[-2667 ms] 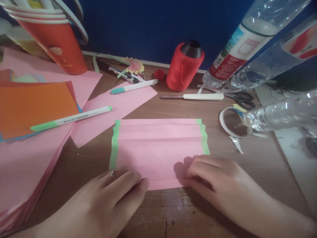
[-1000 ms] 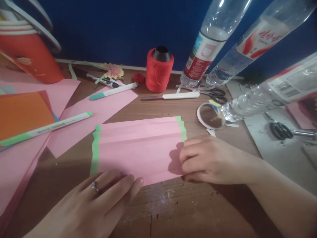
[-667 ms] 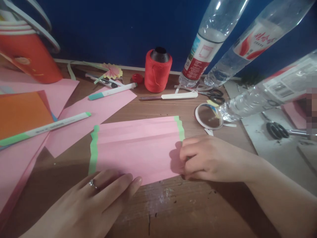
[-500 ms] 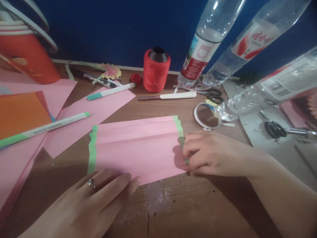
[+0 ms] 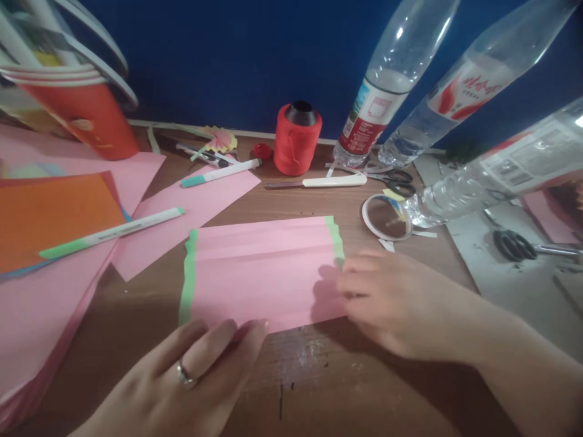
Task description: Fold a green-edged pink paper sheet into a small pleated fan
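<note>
A pink sheet of paper (image 5: 268, 267) with green strips along its left and right edges lies on the table, marked by crosswise folds. My left hand (image 5: 182, 376), with a ring on one finger, is at the near left edge; its bent fingers and thumb are closed on the paper there. At the near right corner, my right hand (image 5: 401, 303) has its fingers curled in on the paper's edge, slightly blurred. The fingertips of that hand are partly hidden, and its shadow falls across the sheet.
Behind the sheet are a white-handled knife (image 5: 334, 181), a red thread spool (image 5: 297, 142) and a tape roll (image 5: 387, 216). Bottles (image 5: 373, 115) and scissors (image 5: 514, 243) occupy the right. Markers (image 5: 113, 232), an orange sheet (image 5: 54, 212) and a red cup (image 5: 91, 115) are left.
The view has shifted, so most things sit farther right in it. My left hand's fingers have bent more at the near edge. The right hand has moved slightly nearer to me.
</note>
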`<action>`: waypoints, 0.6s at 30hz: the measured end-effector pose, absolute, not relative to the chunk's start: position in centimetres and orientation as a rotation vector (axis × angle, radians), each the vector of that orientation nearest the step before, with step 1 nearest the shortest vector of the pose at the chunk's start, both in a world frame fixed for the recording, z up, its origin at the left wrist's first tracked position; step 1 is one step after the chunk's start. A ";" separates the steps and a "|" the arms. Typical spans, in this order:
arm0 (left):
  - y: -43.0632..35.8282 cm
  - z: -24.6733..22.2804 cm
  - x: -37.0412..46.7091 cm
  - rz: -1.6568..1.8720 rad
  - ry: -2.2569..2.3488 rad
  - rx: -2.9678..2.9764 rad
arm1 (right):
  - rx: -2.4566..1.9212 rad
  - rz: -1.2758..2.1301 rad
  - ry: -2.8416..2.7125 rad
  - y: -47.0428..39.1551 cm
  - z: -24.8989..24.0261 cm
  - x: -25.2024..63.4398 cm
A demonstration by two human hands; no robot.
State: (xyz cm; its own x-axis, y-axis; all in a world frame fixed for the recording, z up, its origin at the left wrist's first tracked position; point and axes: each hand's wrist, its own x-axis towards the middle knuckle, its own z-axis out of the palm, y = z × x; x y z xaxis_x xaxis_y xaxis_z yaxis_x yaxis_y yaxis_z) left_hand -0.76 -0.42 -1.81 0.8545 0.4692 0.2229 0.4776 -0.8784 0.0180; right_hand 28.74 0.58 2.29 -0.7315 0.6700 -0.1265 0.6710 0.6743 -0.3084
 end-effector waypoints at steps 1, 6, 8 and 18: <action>-0.7 -1.6 -0.8 -0.292 -0.770 -3.027 | 1.162 -0.428 2.901 0.0 2.1 27.9; -0.5 -0.5 -0.4 -0.208 -0.691 -3.050 | 0.958 -0.430 3.125 -1.5 0.1 24.6; -0.4 -0.2 0.0 -0.250 -0.680 -3.025 | 0.916 -0.532 3.064 -1.5 -0.5 24.3; -4.5 -0.8 -1.2 -0.076 -0.933 -2.641 | 0.930 -0.797 2.852 -1.2 -0.3 24.2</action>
